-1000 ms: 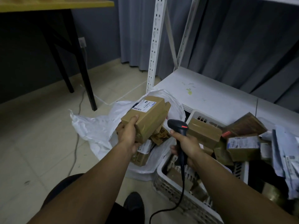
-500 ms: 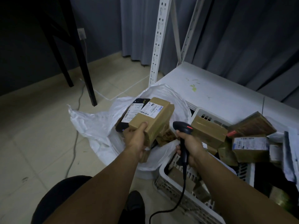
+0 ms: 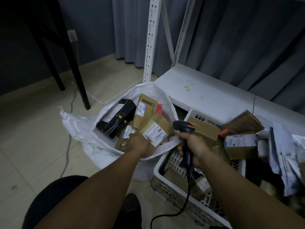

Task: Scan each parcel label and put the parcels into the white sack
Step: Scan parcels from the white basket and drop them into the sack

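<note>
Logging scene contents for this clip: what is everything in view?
white sack: one, white, open on floor
brown parcel: one, brown, white label, over sack mouth
black parcel: one, black, inside sack
brown boxes: at least two, brown, inside sack
crate: one, white, right of sack, holding parcels
scanner: one, black, corded
shelf: one, white, behind crate
left hand: holds brown parcel
right hand: grips scanner

Dim room: grey curtains (image 3: 231, 38) behind white shelving (image 3: 206, 95); beige tiled floor (image 3: 33, 138); black table legs (image 3: 72, 63).
</note>
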